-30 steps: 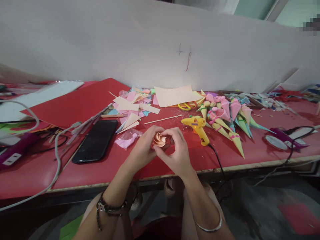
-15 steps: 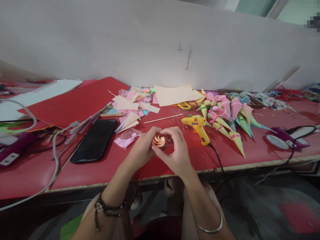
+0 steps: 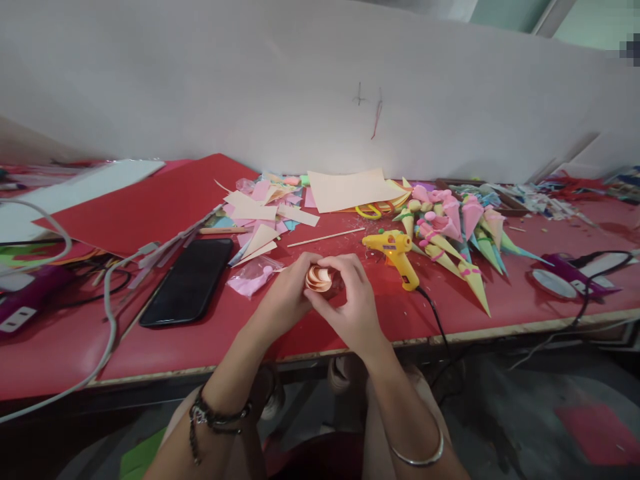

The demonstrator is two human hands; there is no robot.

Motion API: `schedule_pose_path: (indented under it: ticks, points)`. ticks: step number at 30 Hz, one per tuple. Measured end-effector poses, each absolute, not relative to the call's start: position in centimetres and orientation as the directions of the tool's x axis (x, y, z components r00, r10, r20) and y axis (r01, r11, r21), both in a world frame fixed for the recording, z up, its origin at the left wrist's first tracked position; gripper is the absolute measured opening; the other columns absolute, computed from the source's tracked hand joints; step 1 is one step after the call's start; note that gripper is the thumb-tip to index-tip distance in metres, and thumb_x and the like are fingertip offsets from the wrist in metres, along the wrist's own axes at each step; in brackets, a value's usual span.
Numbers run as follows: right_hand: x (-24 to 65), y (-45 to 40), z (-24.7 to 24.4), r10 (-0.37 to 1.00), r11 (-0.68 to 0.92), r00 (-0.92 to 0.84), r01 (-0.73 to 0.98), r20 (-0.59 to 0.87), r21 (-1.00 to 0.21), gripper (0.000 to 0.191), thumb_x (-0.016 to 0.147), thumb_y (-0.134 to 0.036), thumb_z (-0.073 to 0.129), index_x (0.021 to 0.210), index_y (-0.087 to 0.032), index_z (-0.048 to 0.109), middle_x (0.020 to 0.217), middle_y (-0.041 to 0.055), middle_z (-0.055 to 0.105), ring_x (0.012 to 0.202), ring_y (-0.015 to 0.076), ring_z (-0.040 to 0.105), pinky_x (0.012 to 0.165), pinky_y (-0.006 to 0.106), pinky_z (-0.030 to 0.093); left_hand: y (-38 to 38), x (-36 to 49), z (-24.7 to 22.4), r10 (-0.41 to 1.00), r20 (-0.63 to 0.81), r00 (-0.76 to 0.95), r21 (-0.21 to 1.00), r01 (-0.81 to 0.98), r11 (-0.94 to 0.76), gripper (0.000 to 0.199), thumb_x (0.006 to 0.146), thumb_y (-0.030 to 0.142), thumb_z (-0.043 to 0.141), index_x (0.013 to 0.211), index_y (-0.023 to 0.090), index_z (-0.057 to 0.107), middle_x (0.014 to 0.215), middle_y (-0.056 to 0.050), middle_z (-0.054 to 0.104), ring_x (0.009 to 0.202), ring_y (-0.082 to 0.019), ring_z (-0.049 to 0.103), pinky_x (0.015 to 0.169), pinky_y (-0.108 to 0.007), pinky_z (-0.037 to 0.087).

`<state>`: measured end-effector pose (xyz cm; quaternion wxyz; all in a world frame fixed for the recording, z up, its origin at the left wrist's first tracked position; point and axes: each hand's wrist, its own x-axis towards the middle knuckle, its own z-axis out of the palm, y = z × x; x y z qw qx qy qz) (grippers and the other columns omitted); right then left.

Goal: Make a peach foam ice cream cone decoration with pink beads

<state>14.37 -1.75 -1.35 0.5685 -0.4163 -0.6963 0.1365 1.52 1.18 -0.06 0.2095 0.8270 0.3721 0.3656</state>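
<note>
Between my hands, above the front part of the red table, is a rolled piece of peach paper with several curved layers at its open end. My left hand closes around its left side. On the other side, my right hand curls over it, thumb at the near edge and fingers at the far edge. The lower part of the roll is hidden by my hands. To the right lies a yellow hot glue gun, and a thin wooden stick rests beyond my hands.
A black phone lies left, near a small plastic bag of pink material. Paper scraps and a large peach sheet are at the back. Several decorated paper cones pile up right. A black cord trails over the front edge.
The paper roll has turned slightly between my hands, and its layers show in a different arrangement. Both hands remain in nearly the same place.
</note>
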Motion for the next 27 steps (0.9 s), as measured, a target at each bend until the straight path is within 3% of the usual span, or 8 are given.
schedule_pose_path:
  ticks: [7, 14, 19, 27]
  points:
    - [14.28, -1.79, -1.35, 0.736, 0.621, -0.049, 0.446, 0.675, -0.645, 0.029, 0.075, -0.025, 0.059, 0.102, -0.024, 0.049, 0.094, 0.0035, 0.052, 0.090, 0.0175, 0.053, 0.079, 0.033, 0.047, 1.46, 1.33, -0.17, 0.750, 0.471, 0.464, 0.566, 0.493, -0.661, 0.028, 0.062, 0.003, 0.040, 0.085, 0.017, 0.044, 0.078, 0.000, 0.055, 0.067, -0.012, 0.052, 0.057, -0.021, 0.038]
    - [14.40, -1.89, -1.23, 0.732, 0.626, -0.093, 0.483, 0.675, -0.612, 0.025, 0.078, -0.024, 0.056, 0.103, -0.026, 0.053, 0.092, 0.0034, 0.047, 0.089, 0.0161, 0.052, 0.078, 0.030, 0.047, 1.38, 1.49, 0.05, 0.802, 0.394, 0.449, 0.654, 0.476, -0.588, 0.029, 0.058, 0.004, 0.038, 0.083, 0.018, 0.044, 0.065, 0.004, 0.053, 0.057, -0.011, 0.049, 0.050, -0.020, 0.034]
    - [14.46, -1.82, -1.33, 0.724, 0.626, -0.072, 0.488, 0.687, -0.609, 0.023, 0.077, -0.021, 0.055, 0.100, -0.025, 0.055, 0.091, 0.0030, 0.046, 0.087, 0.0146, 0.052, 0.078, 0.028, 0.047, 1.38, 1.70, -0.05, 0.815, 0.379, 0.439, 0.698, 0.442, -0.563, 0.029, 0.058, 0.004, 0.039, 0.083, 0.018, 0.043, 0.069, 0.004, 0.053, 0.061, -0.011, 0.050, 0.054, -0.019, 0.037]
    - [14.39, -1.87, -1.41, 0.760, 0.588, -0.052, 0.482, 0.648, -0.650, 0.021, 0.078, -0.019, 0.053, 0.098, -0.024, 0.055, 0.093, 0.0035, 0.046, 0.087, 0.0151, 0.054, 0.079, 0.030, 0.048, 1.72, 1.61, -0.40, 0.783, 0.384, 0.489, 0.675, 0.430, -0.600, 0.028, 0.060, 0.003, 0.039, 0.083, 0.017, 0.045, 0.078, -0.001, 0.057, 0.070, -0.013, 0.055, 0.062, -0.022, 0.041]
